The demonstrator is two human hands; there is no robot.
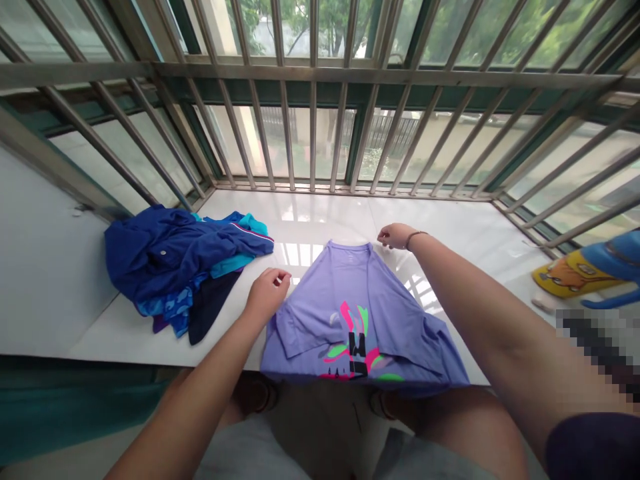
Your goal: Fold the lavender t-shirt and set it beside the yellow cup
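A light purple shirt (350, 287) with a pink, green and black print lies on the white tiled ledge (320, 212). Both its sleeves are folded inward over the front, and its lower part reaches the ledge's front edge. My left hand (269, 292) is just left of the shirt, its fingers curled together; whether anything is between them is too small to tell. Beyond the collar's right side, above the ledge, my right hand (395, 237) has its fingertips bent close together, apart from the cloth.
A heap of dark blue and turquoise clothes (165, 253) lies at the left. At the right edge is a yellow and blue bottle (575, 270). Metal bars (313, 133) stand along the window behind the ledge. My legs are below its front edge.
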